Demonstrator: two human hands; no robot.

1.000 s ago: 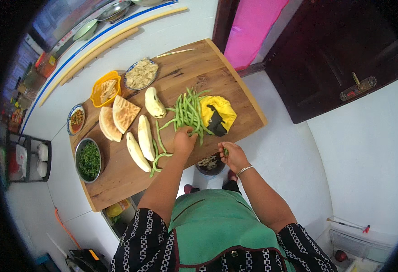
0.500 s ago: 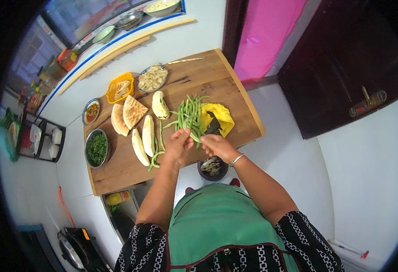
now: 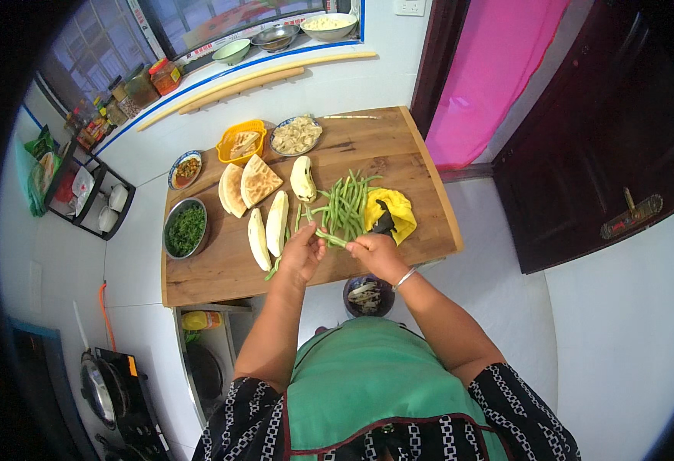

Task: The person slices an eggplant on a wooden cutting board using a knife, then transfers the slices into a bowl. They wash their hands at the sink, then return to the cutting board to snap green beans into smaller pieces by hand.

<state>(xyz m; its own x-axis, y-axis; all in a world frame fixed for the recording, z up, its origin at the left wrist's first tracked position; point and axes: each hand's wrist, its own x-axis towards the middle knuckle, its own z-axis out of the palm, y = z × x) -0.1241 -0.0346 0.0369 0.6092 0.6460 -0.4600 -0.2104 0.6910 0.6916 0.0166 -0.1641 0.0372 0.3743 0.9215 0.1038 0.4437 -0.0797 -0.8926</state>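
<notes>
Between both hands a green bean point(image 3: 332, 239) is stretched over the near part of the wooden table point(image 3: 221, 282). My left hand point(image 3: 304, 253) pinches its left end, and my right hand point(image 3: 377, 255), with a bracelet on the wrist, grips the right end. Just beyond lies a heap of green beans point(image 3: 346, 203). Right of the heap is a crumpled yellow and black bag point(image 3: 395, 214), close to my right hand. Several loose beans lie by my left hand, partly hidden by it. Two long pale peeled vegetables point(image 3: 276, 223) lie left of them, and a stubbier one point(image 3: 303, 179) farther back.
Flatbread wedges point(image 3: 246, 184), a yellow basket point(image 3: 228, 154), a plate of pale pieces point(image 3: 297, 137), a small dish point(image 3: 185, 169) and a metal bowl of chopped greens point(image 3: 187, 229) occupy the table's left and back. A bin with scraps point(image 3: 368, 298) stands below the near edge.
The view has shifted, so the table sits farther right and lower. My hands have moved slightly apart, and the bean between them shows more plainly.
</notes>
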